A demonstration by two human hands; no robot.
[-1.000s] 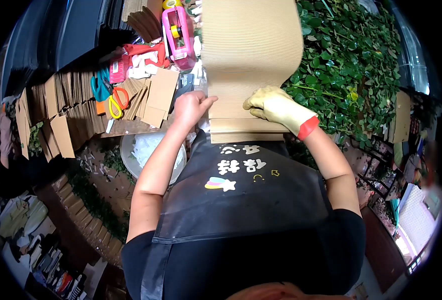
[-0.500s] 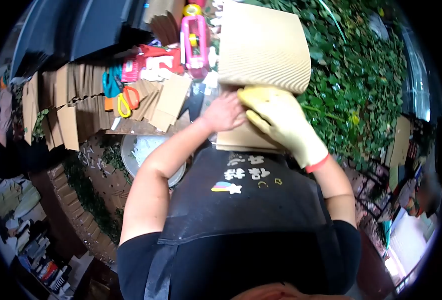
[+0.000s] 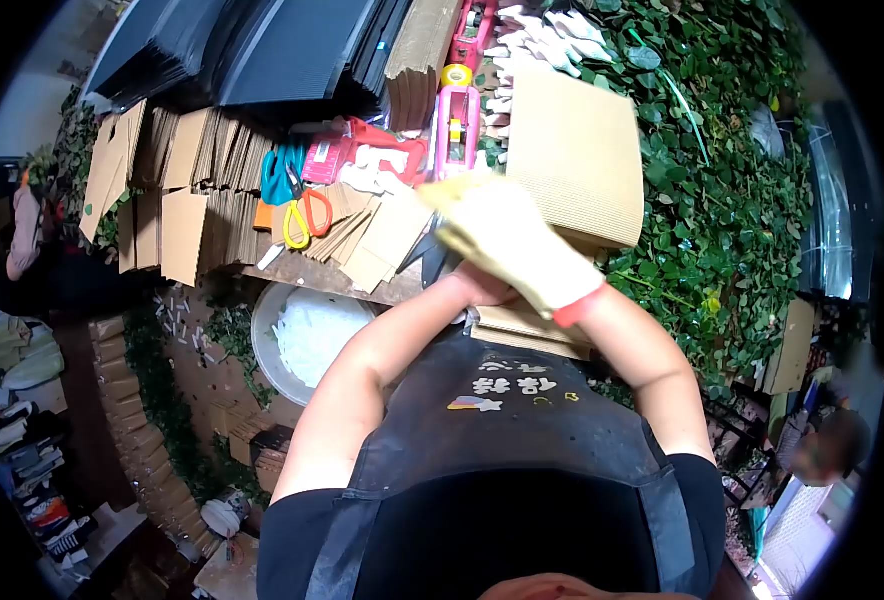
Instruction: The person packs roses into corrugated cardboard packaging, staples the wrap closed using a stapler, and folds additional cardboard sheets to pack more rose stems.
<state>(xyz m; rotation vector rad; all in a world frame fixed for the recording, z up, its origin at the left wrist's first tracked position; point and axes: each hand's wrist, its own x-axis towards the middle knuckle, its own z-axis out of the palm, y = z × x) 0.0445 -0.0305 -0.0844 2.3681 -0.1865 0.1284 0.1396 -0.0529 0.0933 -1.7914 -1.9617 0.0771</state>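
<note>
A ribbed tan cardboard sheet point(image 3: 577, 150) lies in front of me, bent over more cardboard whose layered edges point(image 3: 532, 330) show at my apron. My right hand point(image 3: 507, 235), in a cream glove with a red cuff, reaches across to the left over the near left part of the cardboard. Its fingers are smeared by motion. My bare left hand point(image 3: 484, 286) is at the cardboard's near left side, mostly covered by the glove, with its fingers hidden. Left of the glove tips is a pink tape dispenser point(image 3: 457, 130), and dark scissor-like blades point(image 3: 424, 255) lie below them.
Scissors with red and yellow handles point(image 3: 307, 220), cardboard pieces point(image 3: 387, 235) and standing cardboard stacks point(image 3: 212, 150) are at the left. A tub of white pieces point(image 3: 312, 340) sits below the table edge. Green leaves point(image 3: 722, 200) fill the right. People are at the far left and far right.
My right hand has moved left across the cardboard, over my left hand. The long ribbed sheet is folded down toward me. The view has shifted, so the table things appear lower and further right.
</note>
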